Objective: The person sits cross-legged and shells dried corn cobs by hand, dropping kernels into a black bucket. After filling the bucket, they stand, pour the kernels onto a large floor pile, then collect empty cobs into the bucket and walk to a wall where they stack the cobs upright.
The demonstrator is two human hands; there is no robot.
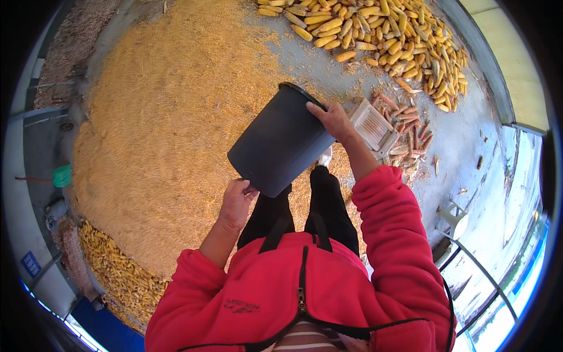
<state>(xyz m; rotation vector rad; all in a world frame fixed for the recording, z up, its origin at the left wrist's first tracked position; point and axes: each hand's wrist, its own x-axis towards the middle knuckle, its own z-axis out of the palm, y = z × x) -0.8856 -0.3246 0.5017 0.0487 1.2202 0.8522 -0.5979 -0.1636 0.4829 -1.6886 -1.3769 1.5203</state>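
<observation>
A dark plastic bucket [281,141] is tilted on its side in the air, its rim towards the upper right and its base towards the lower left. My left hand [237,202] grips the edge of the base. My right hand [334,121] holds the rim, thumb on the outer wall; its other fingers are mostly hidden. Below and left of the bucket a wide layer of loose corn kernels [162,132] covers the floor. The inside of the bucket does not show.
A heap of corn cobs with kernels [396,39] lies at the upper right, another pile of corn [114,264] at the lower left. Near my right hand are a slatted crate-like frame [374,125] and bare cobs [413,127]. A green scoop-like thing [62,176] stands at far left.
</observation>
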